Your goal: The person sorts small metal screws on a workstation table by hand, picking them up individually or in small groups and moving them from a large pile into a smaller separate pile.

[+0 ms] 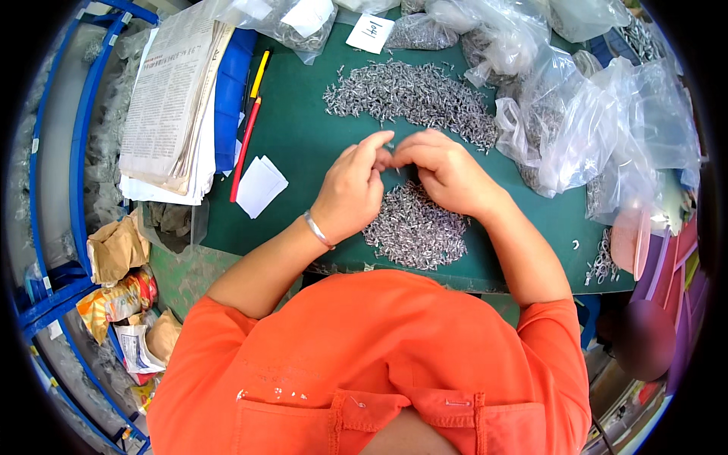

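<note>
Above a near pile of small silvery metal pieces [417,231], my two hands come together with their fingertips meeting. My left hand [349,186], with a silver bangle [315,227] on its wrist, has its fingers bent and pinched. The fingers of my right hand [451,171] curl inward against it, thumb tucked below. A tiny silvery bit shows near the fingertips, too small to name, and the fingers partly hide it. Beyond my hands spreads a wider far pile of similar metal pieces [409,95] on the green tabletop [296,121].
Clear plastic bags [576,144] of metal parts crowd the right and back. At left lie newspapers [171,98], a blue tray [231,98], a red pen [246,148], a yellow marker [260,73] and white paper slips [262,187]. Blue shelving [80,152] stands beyond the table's left edge.
</note>
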`<state>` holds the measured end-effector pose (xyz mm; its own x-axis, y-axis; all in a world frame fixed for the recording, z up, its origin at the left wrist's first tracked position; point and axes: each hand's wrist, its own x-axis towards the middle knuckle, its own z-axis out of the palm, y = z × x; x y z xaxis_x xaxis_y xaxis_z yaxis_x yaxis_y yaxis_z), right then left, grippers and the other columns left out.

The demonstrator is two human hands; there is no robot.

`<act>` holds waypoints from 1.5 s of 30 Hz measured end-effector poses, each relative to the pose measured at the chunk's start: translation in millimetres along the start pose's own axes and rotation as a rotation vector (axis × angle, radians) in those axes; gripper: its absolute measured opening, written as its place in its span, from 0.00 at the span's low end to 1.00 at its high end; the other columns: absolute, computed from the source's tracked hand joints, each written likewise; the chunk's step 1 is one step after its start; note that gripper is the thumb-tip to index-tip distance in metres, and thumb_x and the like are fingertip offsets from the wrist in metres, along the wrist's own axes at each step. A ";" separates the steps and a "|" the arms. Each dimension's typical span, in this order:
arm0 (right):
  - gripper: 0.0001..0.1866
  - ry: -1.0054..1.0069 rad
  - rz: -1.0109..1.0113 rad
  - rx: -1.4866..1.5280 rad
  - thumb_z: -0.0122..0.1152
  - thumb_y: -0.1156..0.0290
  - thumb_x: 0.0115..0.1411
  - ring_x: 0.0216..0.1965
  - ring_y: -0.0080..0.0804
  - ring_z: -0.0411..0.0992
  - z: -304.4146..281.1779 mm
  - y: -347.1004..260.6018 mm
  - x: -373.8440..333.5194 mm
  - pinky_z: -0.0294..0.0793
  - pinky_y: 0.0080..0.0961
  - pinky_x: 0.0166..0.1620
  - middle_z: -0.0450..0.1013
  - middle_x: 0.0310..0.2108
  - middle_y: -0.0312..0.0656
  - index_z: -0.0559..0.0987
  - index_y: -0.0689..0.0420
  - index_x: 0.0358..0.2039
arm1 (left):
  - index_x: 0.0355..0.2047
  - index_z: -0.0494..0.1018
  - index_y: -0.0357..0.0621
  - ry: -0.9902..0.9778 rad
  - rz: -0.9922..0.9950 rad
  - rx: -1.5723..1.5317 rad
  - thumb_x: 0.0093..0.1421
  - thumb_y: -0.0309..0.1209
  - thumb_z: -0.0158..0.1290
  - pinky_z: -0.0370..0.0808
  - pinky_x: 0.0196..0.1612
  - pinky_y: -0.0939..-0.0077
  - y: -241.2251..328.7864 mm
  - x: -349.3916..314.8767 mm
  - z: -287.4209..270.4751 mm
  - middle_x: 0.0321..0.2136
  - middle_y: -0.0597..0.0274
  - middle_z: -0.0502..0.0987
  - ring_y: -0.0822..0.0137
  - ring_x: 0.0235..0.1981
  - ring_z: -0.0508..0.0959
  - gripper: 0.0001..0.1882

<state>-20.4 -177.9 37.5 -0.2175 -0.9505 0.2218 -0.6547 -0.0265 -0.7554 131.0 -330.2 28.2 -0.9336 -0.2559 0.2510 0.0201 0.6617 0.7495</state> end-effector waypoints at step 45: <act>0.24 -0.060 -0.012 0.079 0.52 0.91 0.44 0.44 0.50 0.75 -13.2 -8.9 -11.4 0.75 0.41 0.48 0.79 0.41 0.48 0.81 0.61 0.43 | 0.52 0.73 0.39 0.035 -0.074 -0.260 0.54 0.11 0.49 0.77 0.42 0.74 -0.3 -16.2 -8.2 0.37 0.58 0.80 0.65 0.38 0.81 0.25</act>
<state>-21.6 -162.7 49.8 -0.1641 -0.9668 0.1957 -0.5976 -0.0605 -0.7995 149.1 -332.0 29.0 -0.9231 -0.3239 0.2074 0.0477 0.4387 0.8974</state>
